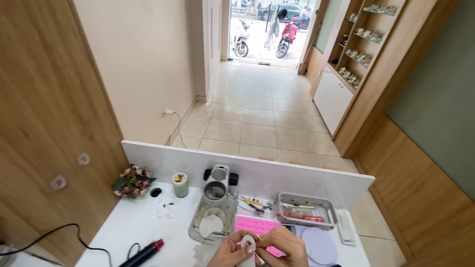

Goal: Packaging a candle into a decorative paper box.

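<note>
Both hands meet at the bottom edge of the view, low over the white bench (128, 222). Between them sits a small white oval piece (248, 243): the left hand (228, 252) pinches its left side with the fingertips, and the right hand (282, 247) closes on its right side, so the two hands share the grip. The piece stands roughly upright, just above the near end of a pink silicone mould (257, 226) with rows of round cavities.

Just right of the hands lies a pale lilac round disc (320, 246), and beyond it a metal tray (306, 210) holding small tools. Left of the mould stands a speckled stone-like base (213, 222) with a white round pad on it, and behind that a white stand with black knobs (219, 179).

Farther left are a small jar with a green band (180, 185), a little bunch of pink flowers (133, 181), and a black tool with a red tip (144, 253) trailing a cable. A white partition (247, 168) closes the bench's far side; past it a tiled floor (257, 109) runs to an open doorway.
</note>
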